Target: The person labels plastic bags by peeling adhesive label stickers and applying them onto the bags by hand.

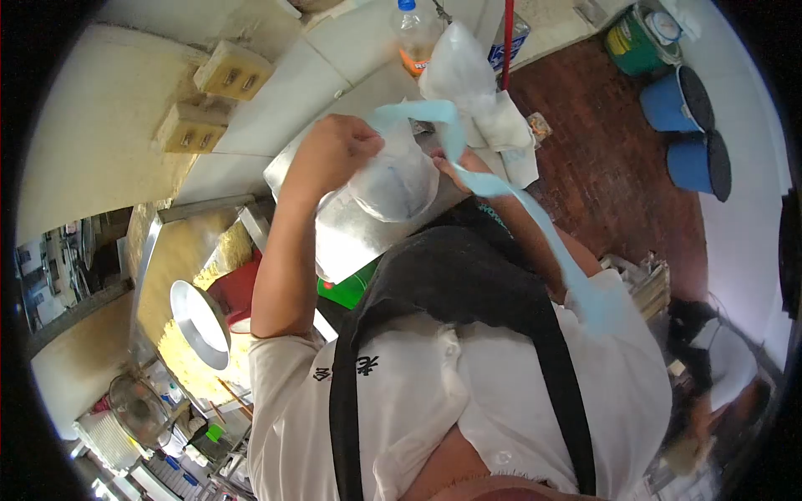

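A white, partly see-through plastic bag [394, 185] with rounded contents sits over the metal counter, between my hands. At its upper left, my left hand [341, 152] is closed, its fingers pinching the bag's gathered top. My right hand [464, 172] reaches in at the bag's right side with its fingers closed at the edge; the ribbon partly covers them. A long light blue ribbon [525, 200] runs from beside my left fingers, arcs above the bag, crosses my right hand and trails down over my right arm. Its lower end is blurred.
Behind the bag stand another filled white bag [461, 71] and a bottle with a blue cap [415, 40]. The metal counter [338, 242] lies beneath. To the left, a white bowl [200, 324] rests near yellow noodle-like food [185, 359]. Blue buckets [675, 102] stand on the brown floor, right.
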The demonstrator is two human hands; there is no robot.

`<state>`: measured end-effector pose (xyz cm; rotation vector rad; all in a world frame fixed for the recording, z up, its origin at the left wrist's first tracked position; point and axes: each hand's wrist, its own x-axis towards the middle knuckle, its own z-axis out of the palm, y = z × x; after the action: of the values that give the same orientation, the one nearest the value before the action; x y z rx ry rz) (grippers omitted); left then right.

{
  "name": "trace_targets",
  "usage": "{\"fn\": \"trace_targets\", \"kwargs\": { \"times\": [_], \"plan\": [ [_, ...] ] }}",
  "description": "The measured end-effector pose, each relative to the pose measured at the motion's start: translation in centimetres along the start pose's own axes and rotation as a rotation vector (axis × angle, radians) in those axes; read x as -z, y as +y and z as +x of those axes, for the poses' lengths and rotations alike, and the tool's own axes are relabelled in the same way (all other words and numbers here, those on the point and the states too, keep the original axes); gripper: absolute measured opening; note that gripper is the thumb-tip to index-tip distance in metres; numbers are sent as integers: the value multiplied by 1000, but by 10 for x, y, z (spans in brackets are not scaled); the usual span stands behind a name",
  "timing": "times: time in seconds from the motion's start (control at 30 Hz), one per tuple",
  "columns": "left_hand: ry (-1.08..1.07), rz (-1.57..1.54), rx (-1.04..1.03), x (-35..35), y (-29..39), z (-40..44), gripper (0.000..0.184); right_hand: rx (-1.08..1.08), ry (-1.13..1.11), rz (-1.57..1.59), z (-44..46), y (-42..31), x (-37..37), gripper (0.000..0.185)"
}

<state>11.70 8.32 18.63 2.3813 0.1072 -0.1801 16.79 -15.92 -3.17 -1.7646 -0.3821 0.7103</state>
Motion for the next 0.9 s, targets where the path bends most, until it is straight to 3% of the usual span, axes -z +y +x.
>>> {"fn": "trace_targets", "kwargs": {
  "times": [0.1,0.2,0.23,0.33,0.37,0.4,0.47,0.53,0.6,0.63,0.73,0.83,0.9],
  "plan": [
    [-31,19,108,8,-2,2,36,-132,-51,-46,-5,-27,10,32],
    [-295,328,10,-5,-10,38,40,202,-57,-202,-1,-2,9,31],
    [-251,281,2,-7,-14,42,39,142,-70,-281,-5,-9,12,29],
    [-98,113,-34,-3,-17,43,36,117,-169,15,4,18,14,35],
    [-26,38,-54,12,-14,31,34,-28,-75,-120,14,26,6,38],
    [46,-35,-78,26,-10,22,33,-41,-54,-122,14,16,8,38],
    [128,-205,84,45,-2,7,33,-72,-17,-127,6,-13,15,38],
    [129,-178,110,49,2,4,39,172,-22,-35,9,7,14,39],
    [102,-106,63,47,0,5,44,-116,-99,-66,19,15,16,40],
    [23,-49,-58,36,-4,9,49,-99,-188,-162,14,-12,23,38],
    [-156,266,-2,10,8,14,42,-207,-221,-198,15,-24,16,39],
    [79,-65,34,35,9,-5,33,-133,-183,-23,16,-7,12,41],
    [323,-485,-116,55,13,-30,12,-98,-122,45,10,-16,13,40]
  ]
}}
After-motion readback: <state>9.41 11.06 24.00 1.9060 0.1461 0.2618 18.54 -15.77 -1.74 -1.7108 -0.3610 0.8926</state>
